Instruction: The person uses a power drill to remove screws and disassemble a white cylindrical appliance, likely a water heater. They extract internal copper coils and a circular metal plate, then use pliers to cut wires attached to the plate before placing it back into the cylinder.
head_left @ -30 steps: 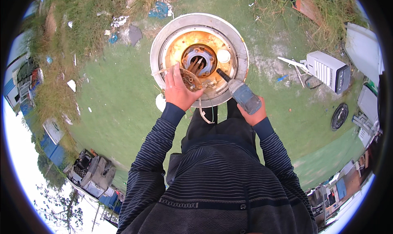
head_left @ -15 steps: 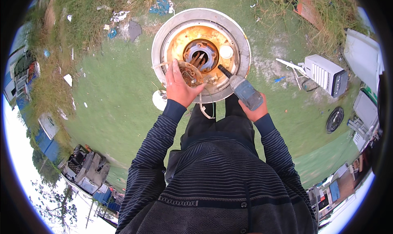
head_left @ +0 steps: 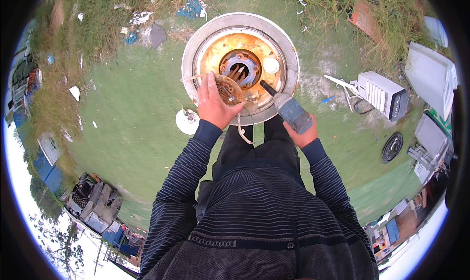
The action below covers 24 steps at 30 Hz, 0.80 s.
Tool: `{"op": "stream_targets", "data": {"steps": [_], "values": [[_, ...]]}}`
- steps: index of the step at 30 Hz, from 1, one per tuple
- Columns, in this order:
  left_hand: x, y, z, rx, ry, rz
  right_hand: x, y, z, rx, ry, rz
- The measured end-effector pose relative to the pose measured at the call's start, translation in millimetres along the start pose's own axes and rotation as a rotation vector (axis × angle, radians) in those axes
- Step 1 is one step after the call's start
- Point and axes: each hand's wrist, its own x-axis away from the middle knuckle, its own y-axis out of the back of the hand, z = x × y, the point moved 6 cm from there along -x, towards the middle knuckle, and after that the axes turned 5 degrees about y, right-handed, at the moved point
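In front of me stands a round white drum-like tank [head_left: 190, 59], its recessed top stained yellow and rusty. A bolted grey ring [head_left: 253, 70] surrounds its central hole, where brown rods [head_left: 237, 76] show. My left hand [head_left: 214, 106] grips a rusty round plate [head_left: 228, 90] by its edge, tilted over the near left of the hole. A pale cable [head_left: 242, 133] hangs below it. My right hand [head_left: 304, 132] is closed round the base of a clear bottle [head_left: 294, 114], whose black neck [head_left: 268, 88] points toward the hole. Beside the ring sits a white round piece [head_left: 270, 65].
A white disc [head_left: 187, 121] lies on the green ground left of the tank. To the right are a white box-shaped appliance [head_left: 382, 95], a coiled black hose [head_left: 392, 147] and pale panels [head_left: 427, 74]. Grass and litter [head_left: 141, 18] edge the far side.
The view has shifted slightly, so the ground objects sit a little differently. Both hands keep their holds on the plate and bottle, with hardly any movement over the tank.
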Motion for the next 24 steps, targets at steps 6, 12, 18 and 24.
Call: {"op": "stream_targets", "data": {"steps": [6,12,18,24], "values": [[-6,8,-12,-0.004,-0.093,0.008,0,2,3,-0.064,-0.015,-0.021],[-8,8,-10,0.064,-0.028,0.010,0,1,16,-0.019,-0.004,-0.044],[-8,7,-15,0.046,-0.040,-0.029,-7,-1,52,-0.121,-0.014,-0.020],[-12,15,-36,0.026,-0.023,-0.015,-25,-5,72,-0.083,0.063,-0.112]]}}
